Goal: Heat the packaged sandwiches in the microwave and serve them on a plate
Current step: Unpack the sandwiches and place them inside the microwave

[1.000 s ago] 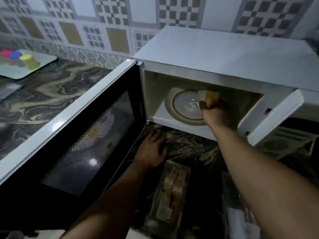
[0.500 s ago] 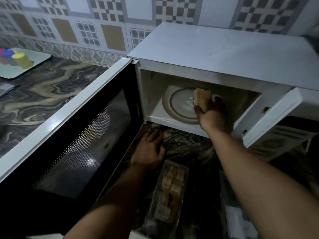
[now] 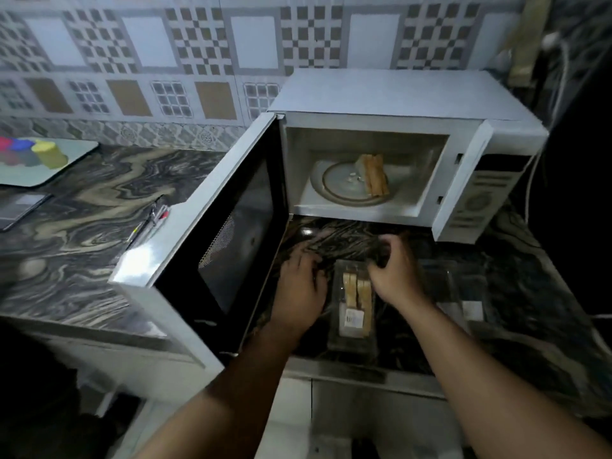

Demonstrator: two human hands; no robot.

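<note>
No writing can be read; a small white label on the clear plastic sandwich pack is too blurred. The pack lies on the swirled marble bench below the white microwave, whose door stands open. A bare sandwich rests on the round glass turntable. The left hand lies flat beside the pack; the right hand curls over its far end.
</note>
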